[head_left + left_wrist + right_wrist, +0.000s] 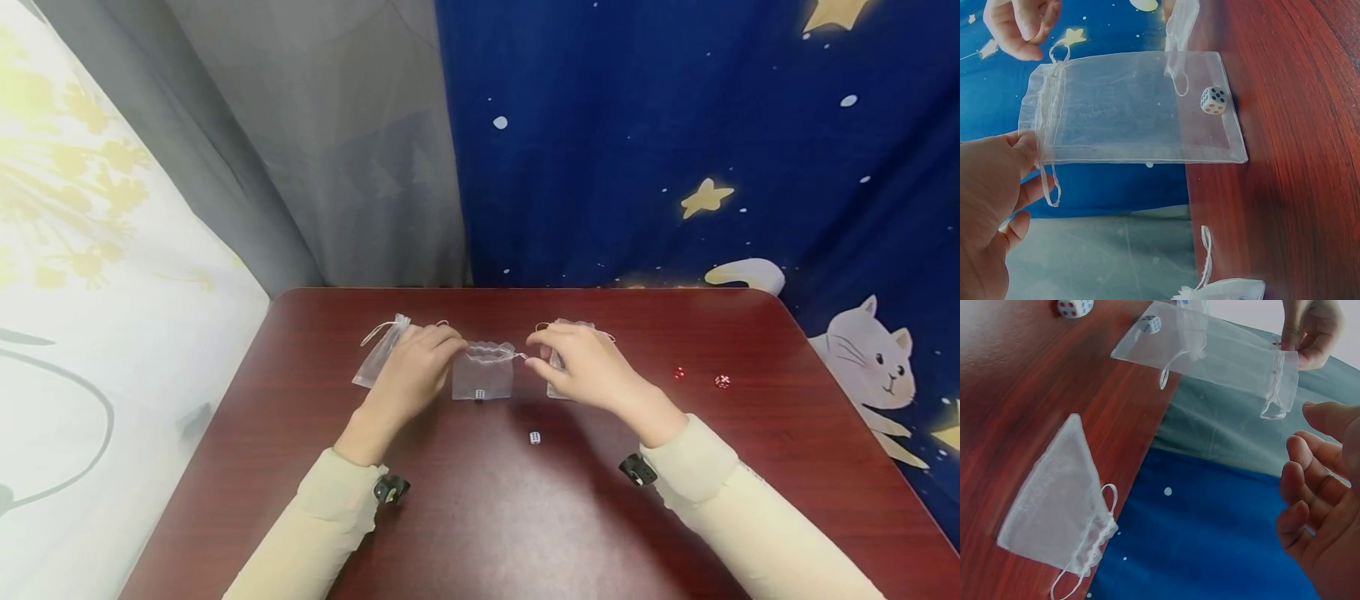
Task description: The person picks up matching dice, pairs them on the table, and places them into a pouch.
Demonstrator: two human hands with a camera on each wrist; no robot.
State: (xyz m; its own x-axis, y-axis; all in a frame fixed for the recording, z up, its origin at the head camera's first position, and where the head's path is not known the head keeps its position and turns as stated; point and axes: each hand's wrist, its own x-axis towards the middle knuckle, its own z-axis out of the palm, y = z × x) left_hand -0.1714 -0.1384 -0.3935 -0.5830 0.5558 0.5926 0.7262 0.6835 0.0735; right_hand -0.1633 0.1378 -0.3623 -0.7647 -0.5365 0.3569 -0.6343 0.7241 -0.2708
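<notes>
A sheer white drawstring bag (482,375) hangs upright between the hands, its ruffled mouth at the top. A white die (1213,100) lies in its bottom corner. My left hand (416,367) pinches one end of the bag's mouth between thumb and fingers, beside a cord loop hanging there. My right hand (592,367) is at the opposite end, fingers loosely bent and thumb apart from them. In the right wrist view a cord loop (1274,414) sticks out toward that hand's fingertips, with a gap between.
A gathered sheer bag (372,367) lies left of the left hand. A flat sheer bag (1054,500) lies below the right hand. Another white die (535,437) sits nearer on the dark red table (480,533). Two red dice (722,382) (678,373) lie at the right.
</notes>
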